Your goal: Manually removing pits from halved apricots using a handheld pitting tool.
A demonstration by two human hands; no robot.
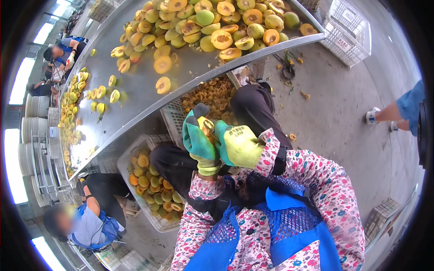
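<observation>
My left hand (202, 140), in a teal-coated glove, is closed around a halved orange-yellow fruit (206, 126) at the centre. Close against it on the right, my right hand (235, 140), in a yellow and teal glove, grips a small metal tool (212, 130) whose end touches the fruit's cut face. The tool's exact kind cannot be told, as the fingers cover most of it. Beyond the hands, many halved yellow-green fruits (222, 39) are heaped on a metal table (135, 81). Below its edge, a crate holds orange-brown fruit scraps (213, 96).
A white plastic crate (122, 166) of fruit halves stands left of my knees. At lower left a co-worker (91, 220) sits near the table; others are at the far left. White crates (347, 34) stand at upper right, and a person's legs (386, 122) are at the right.
</observation>
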